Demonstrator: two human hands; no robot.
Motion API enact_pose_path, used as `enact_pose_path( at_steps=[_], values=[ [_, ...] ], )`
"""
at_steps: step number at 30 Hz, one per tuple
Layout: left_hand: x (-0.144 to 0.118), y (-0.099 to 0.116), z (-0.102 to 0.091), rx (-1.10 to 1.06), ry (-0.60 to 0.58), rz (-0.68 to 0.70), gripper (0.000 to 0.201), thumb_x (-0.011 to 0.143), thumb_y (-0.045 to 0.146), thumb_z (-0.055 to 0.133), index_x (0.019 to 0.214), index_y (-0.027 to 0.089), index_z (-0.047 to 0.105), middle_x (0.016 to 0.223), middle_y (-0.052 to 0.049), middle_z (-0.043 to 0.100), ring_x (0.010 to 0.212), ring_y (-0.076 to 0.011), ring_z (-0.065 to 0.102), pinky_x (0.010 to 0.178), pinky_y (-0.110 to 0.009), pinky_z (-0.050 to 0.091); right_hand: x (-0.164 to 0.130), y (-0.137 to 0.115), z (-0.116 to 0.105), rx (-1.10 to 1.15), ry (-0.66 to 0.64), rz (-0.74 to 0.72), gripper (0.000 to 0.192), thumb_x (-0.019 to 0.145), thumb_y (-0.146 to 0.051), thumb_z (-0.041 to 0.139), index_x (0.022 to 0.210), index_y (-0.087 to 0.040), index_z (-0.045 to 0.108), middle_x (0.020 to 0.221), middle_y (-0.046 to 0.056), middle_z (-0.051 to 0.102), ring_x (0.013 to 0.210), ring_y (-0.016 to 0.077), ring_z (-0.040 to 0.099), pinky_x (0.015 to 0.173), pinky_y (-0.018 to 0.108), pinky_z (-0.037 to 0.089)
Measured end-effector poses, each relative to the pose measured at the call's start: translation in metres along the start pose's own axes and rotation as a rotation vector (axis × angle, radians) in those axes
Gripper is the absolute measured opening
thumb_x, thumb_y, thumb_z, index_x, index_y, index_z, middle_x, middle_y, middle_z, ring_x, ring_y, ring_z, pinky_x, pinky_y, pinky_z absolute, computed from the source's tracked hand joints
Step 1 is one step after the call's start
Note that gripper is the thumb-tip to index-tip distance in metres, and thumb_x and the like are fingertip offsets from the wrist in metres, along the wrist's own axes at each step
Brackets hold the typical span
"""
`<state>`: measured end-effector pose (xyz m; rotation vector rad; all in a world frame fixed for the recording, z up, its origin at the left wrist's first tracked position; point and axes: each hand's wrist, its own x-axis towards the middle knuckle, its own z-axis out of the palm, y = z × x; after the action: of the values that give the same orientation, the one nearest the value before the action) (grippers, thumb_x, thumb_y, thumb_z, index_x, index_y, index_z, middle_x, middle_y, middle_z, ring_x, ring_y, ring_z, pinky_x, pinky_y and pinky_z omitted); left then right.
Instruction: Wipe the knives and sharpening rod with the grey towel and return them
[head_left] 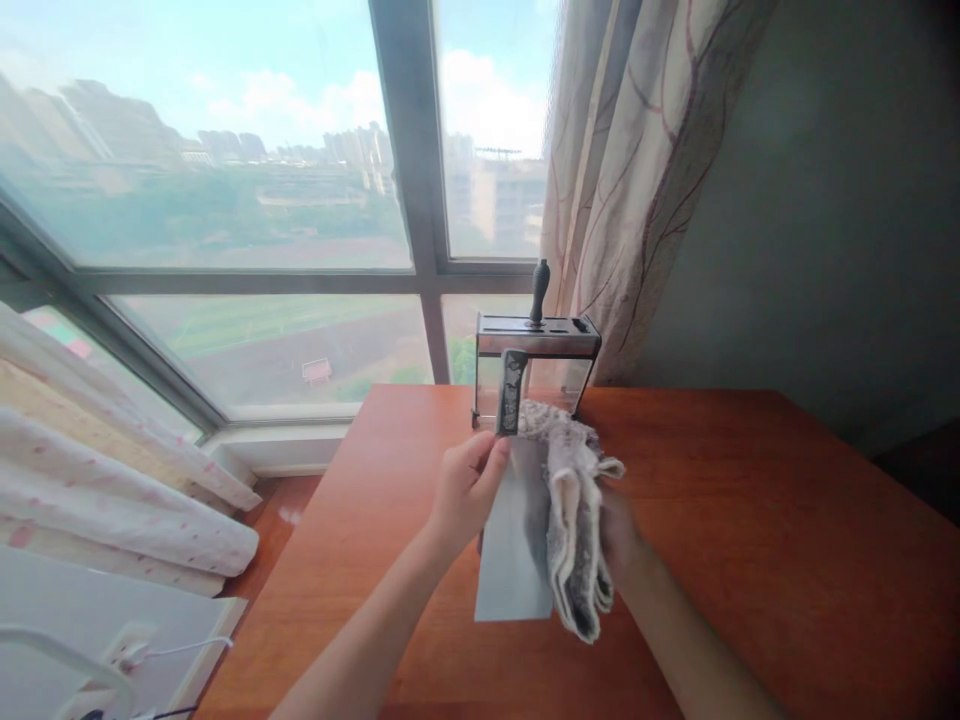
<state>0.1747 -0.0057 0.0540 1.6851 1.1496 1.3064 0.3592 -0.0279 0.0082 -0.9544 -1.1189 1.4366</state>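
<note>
A cleaver (508, 540) with a broad metal blade hangs over the table, its dark patterned handle pointing up and its blade toward me. My left hand (472, 485) pinches it where the handle meets the blade. Grey and white, a folded cloth (574, 500) lies against the right side of the blade. My right hand (619, 530) is closed on this cloth from the right, with most of its fingers hidden behind the folds. Just beyond, a knife block (538, 345) with clear sides stands on the table, one dark handle sticking up from its top.
The reddish-brown wooden table (720, 560) spreads under both hands. Behind it are a large window (300, 282) and a patterned curtain (637, 150). At the lower left are another curtain (127, 500), a wall socket (127, 655) and a white cable (187, 650).
</note>
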Motion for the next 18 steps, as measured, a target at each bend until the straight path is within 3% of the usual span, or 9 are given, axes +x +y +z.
enact_pose_path(
  at_steps=[3, 6, 10, 15, 18],
  values=[
    [-0.003, -0.001, 0.007, 0.088, -0.019, 0.028, 0.04, 0.091, 0.041, 0.046, 0.059, 0.018, 0.039, 0.057, 0.005, 0.028, 0.055, -0.0096, 0.027, 0.051, -0.025, 0.02, -0.004, -0.001, 0.016, 0.17, 0.019, 0.118, 0.04, 0.068, -0.052, 0.072, 0.093, -0.022, 0.068, 0.09, 0.006, 0.076, 0.095, 0.0316, 0.069, 0.086, 0.045, 0.053],
    [-0.002, -0.001, 0.007, 0.082, 0.032, 0.002, 0.04, 0.091, 0.042, 0.046, 0.06, 0.018, 0.038, 0.058, 0.005, 0.029, 0.055, -0.0098, 0.028, 0.051, -0.024, 0.021, -0.004, -0.002, 0.023, 0.214, 0.065, 0.11, 0.037, 0.065, -0.045, 0.079, 0.093, -0.024, 0.066, 0.096, 0.005, 0.075, 0.103, 0.0316, 0.066, 0.091, 0.045, 0.052],
    [0.003, -0.001, -0.005, 0.032, 0.097, -0.043, 0.04, 0.09, 0.044, 0.048, 0.06, 0.019, 0.04, 0.056, 0.005, 0.032, 0.053, -0.0099, 0.03, 0.049, -0.024, 0.022, -0.006, 0.002, 0.028, 0.143, 0.046, 0.151, 0.041, 0.064, -0.045, 0.081, 0.096, -0.024, 0.066, 0.102, 0.005, 0.074, 0.107, 0.0315, 0.065, 0.093, 0.045, 0.051],
    [0.012, -0.002, -0.024, 0.056, 0.27, -0.072, 0.039, 0.088, 0.046, 0.049, 0.062, 0.018, 0.045, 0.057, 0.004, 0.036, 0.055, -0.0109, 0.033, 0.05, -0.023, 0.025, -0.01, 0.002, 0.03, 0.003, -0.091, 0.164, 0.045, 0.06, -0.04, 0.084, 0.099, -0.026, 0.068, 0.108, 0.004, 0.073, 0.107, 0.0296, 0.064, 0.098, 0.045, 0.048],
    [0.014, -0.002, -0.025, 0.023, 0.27, -0.085, 0.039, 0.087, 0.047, 0.05, 0.062, 0.018, 0.049, 0.057, 0.004, 0.038, 0.056, -0.0114, 0.034, 0.05, -0.023, 0.026, -0.008, 0.0, 0.026, -0.03, -0.111, 0.135, 0.046, 0.062, -0.039, 0.084, 0.103, -0.026, 0.067, 0.111, 0.003, 0.071, 0.11, 0.0291, 0.063, 0.102, 0.046, 0.044]
  ],
)
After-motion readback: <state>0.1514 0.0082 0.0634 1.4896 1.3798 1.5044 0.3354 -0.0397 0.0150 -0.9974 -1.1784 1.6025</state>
